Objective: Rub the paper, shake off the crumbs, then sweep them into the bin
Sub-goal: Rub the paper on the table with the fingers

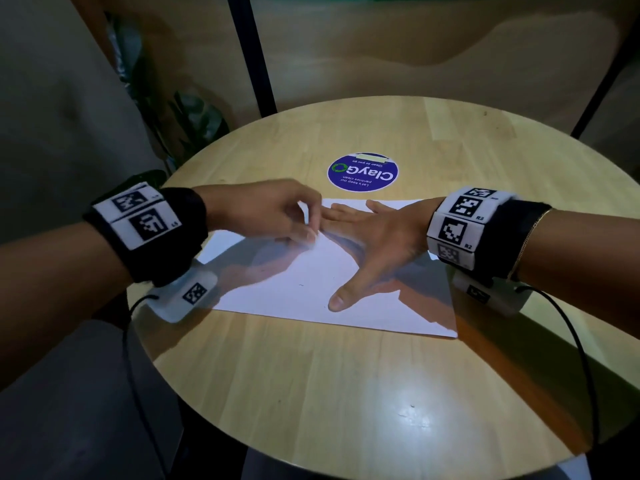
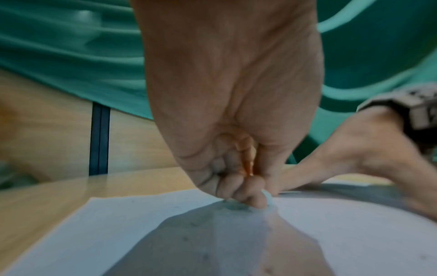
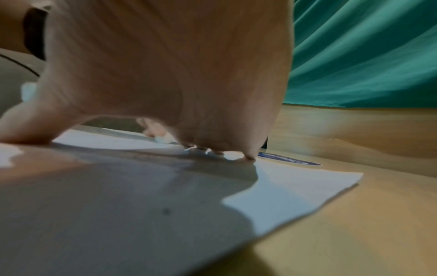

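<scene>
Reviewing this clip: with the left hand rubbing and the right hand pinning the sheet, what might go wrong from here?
1. The eraser in the left hand works close to the right hand fingertips; it may bump them.
2. Hard rubbing could crease the paper.
3. Crumbs might scatter onto the table.

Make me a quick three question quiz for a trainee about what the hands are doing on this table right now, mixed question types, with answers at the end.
1. True or false: the right hand lies flat on the paper with fingers spread.
2. What does the left hand pinch against the sheet?
A. a pencil
B. a small white eraser
C. a brush
3. Fill in: the blue round sticker lies on the table, on the ____ side of the paper from the person.

Key:
1. True.
2. B.
3. Far.
</scene>
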